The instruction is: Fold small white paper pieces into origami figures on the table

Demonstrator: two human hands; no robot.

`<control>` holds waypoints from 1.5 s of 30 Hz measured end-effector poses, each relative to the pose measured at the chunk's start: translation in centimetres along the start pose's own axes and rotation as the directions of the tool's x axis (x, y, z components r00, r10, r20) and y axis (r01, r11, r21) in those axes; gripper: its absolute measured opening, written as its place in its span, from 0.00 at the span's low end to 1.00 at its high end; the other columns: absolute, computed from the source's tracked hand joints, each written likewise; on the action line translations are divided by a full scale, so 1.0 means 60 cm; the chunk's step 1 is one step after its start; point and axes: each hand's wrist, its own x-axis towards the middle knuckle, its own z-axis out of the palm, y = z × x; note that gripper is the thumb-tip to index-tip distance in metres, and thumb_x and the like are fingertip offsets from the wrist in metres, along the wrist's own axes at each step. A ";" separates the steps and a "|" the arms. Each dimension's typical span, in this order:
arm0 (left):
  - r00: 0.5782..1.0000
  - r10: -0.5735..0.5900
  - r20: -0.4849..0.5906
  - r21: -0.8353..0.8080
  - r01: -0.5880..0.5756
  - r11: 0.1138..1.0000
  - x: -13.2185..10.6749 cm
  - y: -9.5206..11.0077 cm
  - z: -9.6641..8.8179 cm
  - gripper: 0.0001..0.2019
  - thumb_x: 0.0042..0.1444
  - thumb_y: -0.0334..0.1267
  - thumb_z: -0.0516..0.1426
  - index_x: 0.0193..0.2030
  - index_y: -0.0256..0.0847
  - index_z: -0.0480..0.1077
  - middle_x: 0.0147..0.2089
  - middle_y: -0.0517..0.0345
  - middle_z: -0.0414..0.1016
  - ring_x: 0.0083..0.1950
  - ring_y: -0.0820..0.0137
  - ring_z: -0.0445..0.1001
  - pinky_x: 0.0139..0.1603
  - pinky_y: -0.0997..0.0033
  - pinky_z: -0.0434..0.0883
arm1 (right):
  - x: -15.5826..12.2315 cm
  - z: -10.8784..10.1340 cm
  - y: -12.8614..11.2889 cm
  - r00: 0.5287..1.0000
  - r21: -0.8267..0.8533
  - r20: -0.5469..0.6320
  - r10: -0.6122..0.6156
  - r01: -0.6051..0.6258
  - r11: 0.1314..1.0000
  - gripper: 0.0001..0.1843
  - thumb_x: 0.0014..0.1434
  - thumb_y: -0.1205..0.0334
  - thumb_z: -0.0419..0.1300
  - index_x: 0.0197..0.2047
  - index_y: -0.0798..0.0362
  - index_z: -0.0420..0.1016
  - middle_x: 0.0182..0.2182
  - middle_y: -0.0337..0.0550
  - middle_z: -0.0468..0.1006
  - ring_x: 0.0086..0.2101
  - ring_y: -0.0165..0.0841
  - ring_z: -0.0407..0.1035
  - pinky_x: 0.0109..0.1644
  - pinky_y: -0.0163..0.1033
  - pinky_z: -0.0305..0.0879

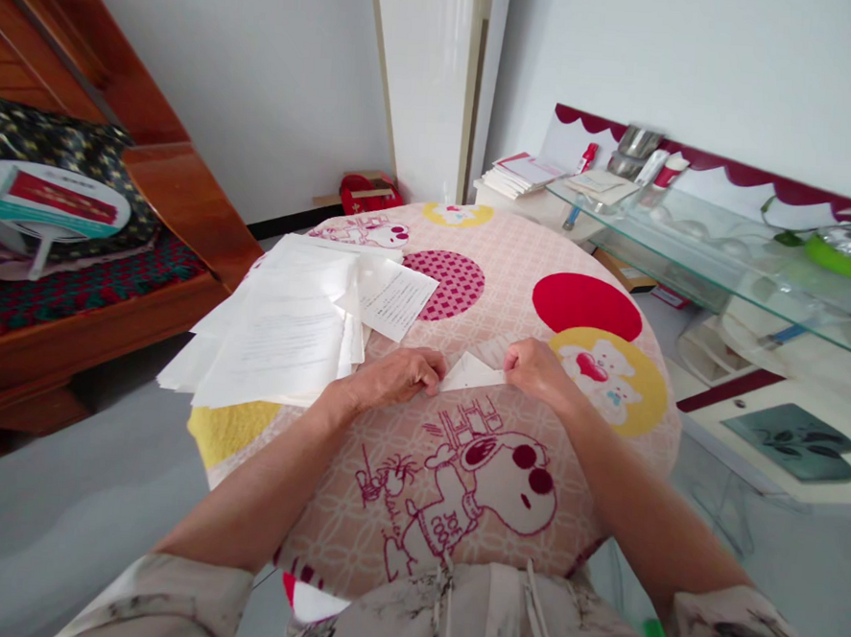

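A small folded piece of white paper (471,371) lies on the round table (457,513), which wears a pink cloth printed with cartoon figures. My left hand (400,375) pinches the paper's left edge with curled fingers. My right hand (534,366) is closed on its right edge. Both hands rest on the cloth, close together. A loose pile of white sheets (288,324) lies just left of my left hand, hanging over the table's edge.
A wooden bench (134,243) with a dark cushion and a round fan (43,204) stands at the left. On the right is a glass shelf (724,260) with cups, tubes and a book stack (521,173). A red bag (367,192) sits on the floor beyond the table.
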 end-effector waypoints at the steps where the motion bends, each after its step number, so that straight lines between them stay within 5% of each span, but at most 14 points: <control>1: 1.000 -0.001 -0.010 -0.021 0.001 1.000 0.000 -0.002 0.000 0.15 0.51 0.19 0.51 0.26 0.36 0.77 0.41 0.53 0.78 0.40 0.71 0.75 0.43 0.73 0.68 | 0.002 -0.005 0.003 1.000 0.017 -0.021 -0.009 0.009 1.000 0.09 0.48 0.76 0.61 0.23 0.55 0.77 0.23 0.41 0.76 0.28 0.33 0.68 0.33 0.37 0.57; 4: 0.997 -0.038 -0.067 -0.078 0.032 0.996 0.000 -0.007 0.001 0.15 0.49 0.19 0.51 0.25 0.36 0.76 0.42 0.52 0.79 0.40 0.71 0.76 0.43 0.72 0.69 | 0.006 -0.005 -0.006 0.995 0.119 -0.044 -0.086 0.090 0.989 0.02 0.53 0.67 0.66 0.29 0.54 0.80 0.26 0.42 0.78 0.29 0.33 0.69 0.35 0.38 0.59; 7: 0.978 -0.120 -0.171 -0.083 0.107 0.991 0.002 -0.009 0.002 0.14 0.52 0.21 0.52 0.26 0.37 0.76 0.40 0.53 0.80 0.39 0.70 0.76 0.43 0.71 0.70 | 0.011 0.012 -0.026 0.992 0.117 0.001 -0.128 0.127 0.985 0.11 0.47 0.66 0.71 0.37 0.54 0.82 0.30 0.43 0.80 0.31 0.34 0.69 0.36 0.38 0.59; 10: 0.937 -0.242 -0.251 -0.098 0.224 0.970 0.004 -0.011 0.001 0.12 0.58 0.27 0.54 0.37 0.39 0.80 0.40 0.54 0.82 0.40 0.68 0.77 0.46 0.68 0.72 | 0.017 0.026 -0.032 0.993 0.137 0.037 -0.111 0.106 0.985 0.11 0.45 0.69 0.71 0.35 0.53 0.82 0.28 0.42 0.78 0.30 0.34 0.68 0.35 0.38 0.57; 15: 0.910 -0.386 -0.154 -0.257 0.340 0.905 0.015 -0.018 -0.003 0.19 0.52 0.43 0.67 0.50 0.39 0.80 0.41 0.54 0.83 0.40 0.66 0.78 0.42 0.69 0.73 | 0.029 0.021 -0.015 0.978 0.481 0.204 -0.030 -0.074 0.874 0.06 0.41 0.67 0.70 0.24 0.53 0.77 0.20 0.36 0.73 0.24 0.30 0.64 0.30 0.36 0.55; 20: 0.873 -0.461 -0.160 -0.435 0.357 0.826 0.042 -0.011 -0.002 0.16 0.49 0.47 0.68 0.37 0.37 0.78 0.30 0.59 0.77 0.29 0.73 0.71 0.29 0.75 0.65 | 0.036 0.007 -0.012 0.955 0.725 0.281 -0.099 -0.143 0.674 0.09 0.38 0.60 0.70 0.23 0.54 0.76 0.20 0.35 0.73 0.23 0.28 0.63 0.28 0.35 0.54; 25: 0.779 -0.593 -0.205 -0.559 0.404 0.724 0.060 0.001 -0.007 0.13 0.56 0.43 0.65 0.28 0.37 0.72 0.20 0.64 0.69 0.20 0.78 0.65 0.22 0.79 0.61 | 0.042 0.008 -0.018 0.947 0.796 0.263 -0.184 -0.105 0.596 0.13 0.40 0.56 0.70 0.28 0.56 0.80 0.22 0.38 0.76 0.24 0.29 0.65 0.30 0.35 0.57; 29: 0.745 -0.640 -0.187 -0.591 0.435 0.679 0.061 0.002 -0.006 0.19 0.63 0.44 0.60 0.24 0.37 0.68 0.16 0.64 0.67 0.14 0.80 0.60 0.17 0.81 0.56 | 0.041 0.024 -0.018 0.965 0.829 0.206 -0.162 -0.084 0.553 0.13 0.41 0.55 0.70 0.25 0.55 0.77 0.19 0.36 0.73 0.22 0.27 0.62 0.28 0.34 0.55; 33: 0.744 -0.637 -0.202 -0.661 0.376 0.649 0.059 -0.010 0.012 0.23 0.64 0.51 0.60 0.23 0.37 0.68 0.15 0.63 0.67 0.13 0.80 0.60 0.14 0.81 0.54 | 0.039 0.040 -0.013 0.969 0.845 0.194 -0.152 -0.086 0.528 0.13 0.42 0.54 0.70 0.24 0.55 0.76 0.19 0.36 0.73 0.21 0.27 0.62 0.25 0.33 0.53; 38: 0.693 -0.666 -0.276 -0.891 0.074 0.447 0.057 -0.031 0.014 0.28 0.61 0.63 0.59 0.35 0.33 0.74 0.26 0.51 0.78 0.24 0.71 0.76 0.22 0.76 0.72 | 0.042 0.048 -0.006 0.979 0.916 0.173 -0.106 -0.121 0.382 0.16 0.42 0.51 0.72 0.26 0.55 0.77 0.18 0.37 0.74 0.19 0.29 0.64 0.23 0.35 0.58; 40: 0.727 -0.619 -0.296 -0.918 -0.039 0.394 0.054 -0.033 0.010 0.29 0.58 0.64 0.62 0.41 0.32 0.76 0.33 0.48 0.82 0.31 0.68 0.81 0.30 0.73 0.77 | 0.043 0.049 -0.006 0.980 0.945 0.174 -0.098 -0.138 0.297 0.17 0.42 0.50 0.73 0.26 0.55 0.77 0.17 0.37 0.74 0.18 0.29 0.65 0.23 0.35 0.59; 45: 0.822 -0.459 -0.337 -0.880 -0.101 0.465 0.051 -0.018 0.017 0.29 0.50 0.45 0.74 0.56 0.37 0.75 0.47 0.49 0.83 0.46 0.63 0.82 0.45 0.69 0.79 | 0.036 0.051 -0.015 0.964 0.965 0.207 -0.165 -0.174 0.196 0.18 0.45 0.49 0.74 0.29 0.55 0.78 0.17 0.38 0.73 0.18 0.29 0.64 0.22 0.34 0.60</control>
